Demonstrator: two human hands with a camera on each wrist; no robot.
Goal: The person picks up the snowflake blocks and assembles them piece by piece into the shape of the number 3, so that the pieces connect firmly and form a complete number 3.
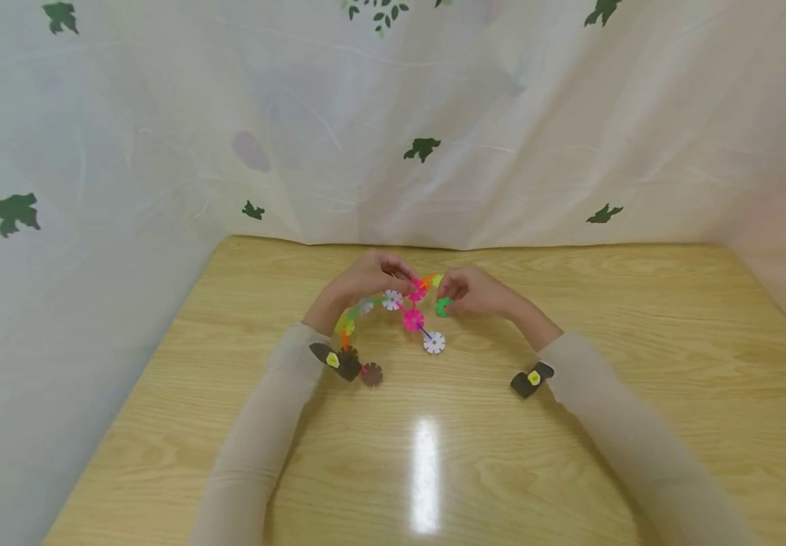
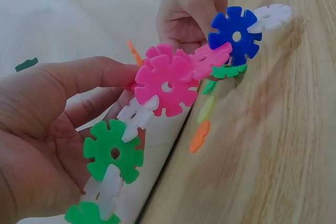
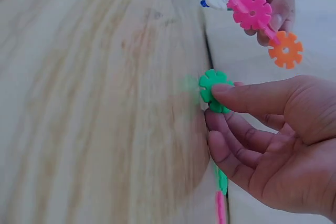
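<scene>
One bright chain of notched, flower-shaped plastic discs (image 1: 414, 321), gripped near the far edge of the wood-grain table (image 1: 672, 326)

And here is the left hand (image 1: 368, 274), grasping the chain at its bright pink plastic discs (image 2: 167, 97), thumb and finger pinched at the back of the cluster! The chain sits a little left of the middle of the far edge, curving from under the left wrist up to those fingertips.

From the pinks, one branch runs toward the near edge: a blue notched disc (image 2: 236, 22), then a white notched disc (image 2: 278, 18) at its tip. The other way, white and green discs alternate down past the left palm. An orange notched disc (image 3: 285, 59) juts from the pink group too.

Over to the right hand (image 1: 474, 292), just beside the chain: thumb and finger are clamped on a green notched plastic disc (image 3: 211, 80), the other fingers curled loosely below. Is that green joined to the yellow disc (image 1: 436, 280) next to it? Cannot tell from here.

Pale sleeves (image 1: 249, 447) reach in from the near edge, a dark band (image 1: 527, 381) at each wrist. Behind the far edge hangs a pale cloth (image 1: 502, 98) with dark green shapes, and a streak of glare (image 1: 425, 474) lights the near part of the table.
</scene>
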